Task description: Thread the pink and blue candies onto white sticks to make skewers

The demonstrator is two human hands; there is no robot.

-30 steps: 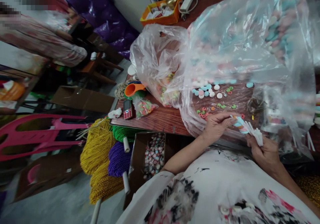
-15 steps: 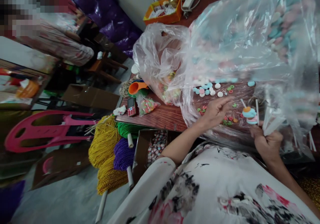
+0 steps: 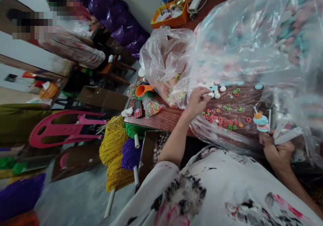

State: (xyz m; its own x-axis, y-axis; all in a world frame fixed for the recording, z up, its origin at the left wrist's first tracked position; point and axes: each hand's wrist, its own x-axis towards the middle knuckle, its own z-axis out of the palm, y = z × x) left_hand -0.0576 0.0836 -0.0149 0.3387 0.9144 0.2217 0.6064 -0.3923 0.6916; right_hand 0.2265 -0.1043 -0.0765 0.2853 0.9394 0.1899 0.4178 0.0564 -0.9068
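Observation:
My left hand (image 3: 198,101) reaches over the plastic sheet with thumb and fingertips closed at a white round piece (image 3: 210,95). Beside it lie several more white and light-blue rounds (image 3: 217,95). My right hand (image 3: 277,149), closed near the table's front edge, grips a small stack of light-blue, pink and orange pieces (image 3: 261,121) with thin white sticks rising from it. A white strip (image 3: 288,135) also sticks out by that hand. Small red, green and orange rings (image 3: 227,122) are scattered between the hands.
A big clear bag of pastel rounds (image 3: 234,40) fills the back right, a smaller bag (image 3: 164,61) beside it. An orange scoop (image 3: 143,90) and a phone (image 3: 138,108) lie at the left. Yellow cord bundles (image 3: 114,148) hang below. Another person (image 3: 73,45) is farther left.
My left hand has moved left from above the rings to the white and blue rounds, closing at a white one. My right hand keeps its grip on the stack. The view has shifted slightly.

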